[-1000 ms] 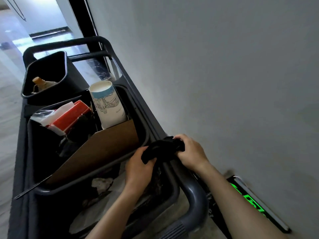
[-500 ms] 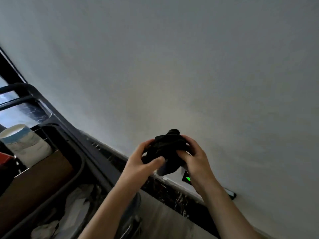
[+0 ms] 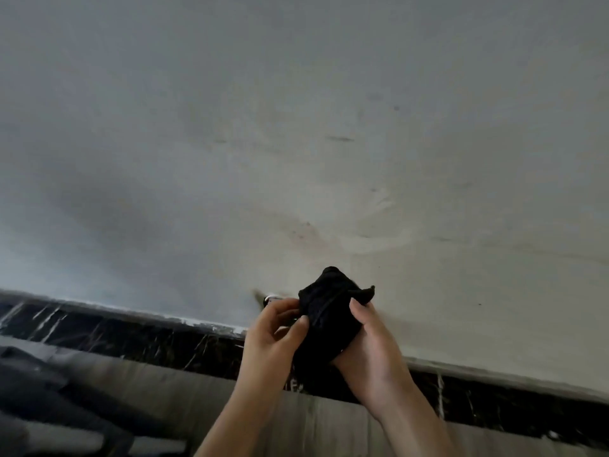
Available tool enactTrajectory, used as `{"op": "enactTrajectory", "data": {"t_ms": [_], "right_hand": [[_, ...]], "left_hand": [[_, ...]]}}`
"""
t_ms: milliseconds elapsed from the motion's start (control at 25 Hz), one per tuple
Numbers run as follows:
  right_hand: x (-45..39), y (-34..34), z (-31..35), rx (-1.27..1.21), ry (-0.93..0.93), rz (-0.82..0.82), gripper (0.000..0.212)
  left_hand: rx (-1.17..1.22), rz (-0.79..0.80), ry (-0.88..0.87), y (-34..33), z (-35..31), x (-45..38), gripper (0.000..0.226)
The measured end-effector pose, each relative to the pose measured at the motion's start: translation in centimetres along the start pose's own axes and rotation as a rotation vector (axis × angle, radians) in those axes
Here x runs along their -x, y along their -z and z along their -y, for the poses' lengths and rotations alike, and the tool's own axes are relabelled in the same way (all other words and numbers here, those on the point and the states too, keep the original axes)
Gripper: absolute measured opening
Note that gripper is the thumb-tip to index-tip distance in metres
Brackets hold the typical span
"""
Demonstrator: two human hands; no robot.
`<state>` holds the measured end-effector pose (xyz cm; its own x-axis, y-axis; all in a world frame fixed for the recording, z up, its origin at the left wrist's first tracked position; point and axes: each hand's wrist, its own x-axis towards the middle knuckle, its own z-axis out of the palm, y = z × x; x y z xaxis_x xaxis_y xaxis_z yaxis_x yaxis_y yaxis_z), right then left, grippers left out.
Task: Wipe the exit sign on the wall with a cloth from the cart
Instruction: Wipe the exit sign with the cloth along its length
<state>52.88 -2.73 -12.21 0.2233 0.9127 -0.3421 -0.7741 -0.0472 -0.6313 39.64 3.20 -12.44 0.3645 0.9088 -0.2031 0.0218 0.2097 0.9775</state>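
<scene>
A bunched black cloth (image 3: 329,311) is held low in front of the pale wall (image 3: 296,143). My left hand (image 3: 273,334) pinches its left side with thumb and fingers. My right hand (image 3: 369,344) cups it from the right and below. The exit sign is almost wholly hidden behind the cloth and hands; only a small light corner of the exit sign (image 3: 272,297) peeks out just left of the cloth, low on the wall above the skirting.
A dark marble skirting (image 3: 131,334) runs along the wall's foot, above a grey floor (image 3: 184,390). The dark edge of the cart (image 3: 43,400) shows blurred at the lower left.
My view has swung right, away from the cart towards the wall. Both hands lifted the black cloth off the cart and carried it in front of the sign, which now hides its green light.
</scene>
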Motion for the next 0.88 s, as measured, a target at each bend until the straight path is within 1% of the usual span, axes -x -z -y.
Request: {"op": "enactTrajectory", "data": {"t_ms": [80, 160, 280, 400, 440, 480, 520, 560, 600, 680, 800, 880], "right_hand": [[-2.2, 3.1, -2.6, 0.155, 0.048, -0.102, 0.059], [-4.9, 6.2, -6.0, 0.234, 0.100, -0.200, 0.052], [-8.8, 10.3, -11.4, 0.191, 0.119, -0.215, 0.042], [-11.9, 13.4, -15.1, 0.136, 0.137, -0.240, 0.041], [-12.9, 14.3, -16.1, 0.120, 0.148, -0.257, 0.041], [-13.7, 15.1, -16.8, 0.094, 0.156, -0.276, 0.042], [-14.6, 16.0, -17.2, 0.064, 0.165, -0.288, 0.043], [-15.3, 16.8, -17.6, 0.032, 0.177, -0.297, 0.045], [-15.8, 17.4, -17.9, 0.003, 0.196, -0.295, 0.046], [-16.6, 18.4, -18.1, -0.040, 0.241, -0.283, 0.046], [-17.2, 19.3, -18.0, -0.063, 0.280, -0.252, 0.047], [-17.4, 19.5, -17.7, 0.016, 0.326, -0.268, 0.048]], "left_hand": [[-0.031, 0.022, -0.011, 0.0, 4.5, -1.8, 0.031], [-0.063, 0.034, -0.038, 0.6, 9.6, -3.8, 0.032], [-0.119, 0.055, -0.085, 2.4, 17.1, -7.6, 0.026], [-0.194, 0.133, -0.168, 4.0, 21.9, -11.0, 0.026], [-0.249, 0.126, -0.235, 4.5, 23.0, -12.4, 0.026], [-0.349, 0.087, -0.332, 4.9, 23.7, -13.9, 0.024], [-0.503, 0.017, -0.462, 5.3, 24.0, -15.6, 0.021], [-0.685, -0.077, -0.610, 5.8, 23.8, -17.3, 0.024], [-0.851, -0.173, -0.773, 6.2, 23.2, -18.9, 0.032], [-1.090, -0.305, -1.049, 6.8, 21.1, -21.7, 0.048], [-1.319, -0.385, -1.324, 7.1, 17.3, -25.6, 0.061], [-1.393, -0.421, -1.466, 6.9, 15.4, -27.8, 0.063]]}}
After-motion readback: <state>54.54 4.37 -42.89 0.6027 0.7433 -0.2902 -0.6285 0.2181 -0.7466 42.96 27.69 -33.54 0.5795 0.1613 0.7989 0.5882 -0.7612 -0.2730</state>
